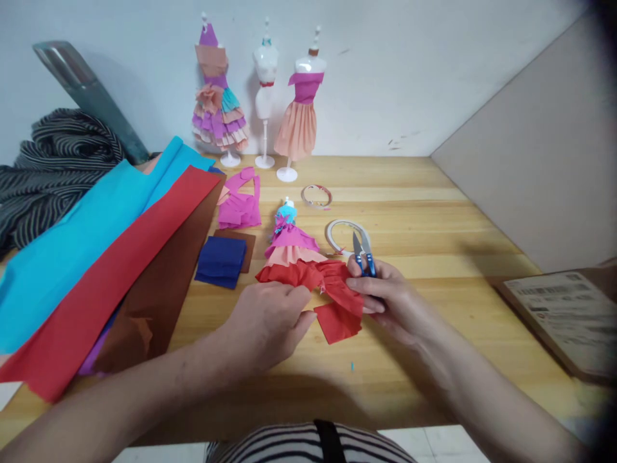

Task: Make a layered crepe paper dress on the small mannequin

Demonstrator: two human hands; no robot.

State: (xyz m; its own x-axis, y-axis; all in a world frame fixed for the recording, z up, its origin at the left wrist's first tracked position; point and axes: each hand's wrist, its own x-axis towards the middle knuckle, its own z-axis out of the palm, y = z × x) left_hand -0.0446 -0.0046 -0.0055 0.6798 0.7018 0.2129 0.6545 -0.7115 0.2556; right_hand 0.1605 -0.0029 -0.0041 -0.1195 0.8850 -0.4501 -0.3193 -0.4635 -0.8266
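Note:
A small dress-form mannequin (pixel 286 212) lies on the table, pointing away from me, in a layered paper dress with blue, magenta and peach parts. Red crepe paper (pixel 340 283) runs along the dress's lower edge, and a loose flap hangs toward me. My left hand (pixel 274 318) is closed at the near edge of the red paper, its thumb and fingers pinching there. In my right hand (pixel 385 289) are blue-handled thread snips (pixel 364 257), blades pointing away from me. The fingers of that hand also hold the right end of the red paper.
Three dressed or bare mannequins, including a peach-skirted one (pixel 297 122), stand by the wall. Two tape rolls, one a white ring (pixel 330 235), lie behind my right hand. Blue squares (pixel 220 260), magenta pieces (pixel 241 209) and long red sheets (pixel 125 270) are left; a cardboard parcel (pixel 563 315) is right.

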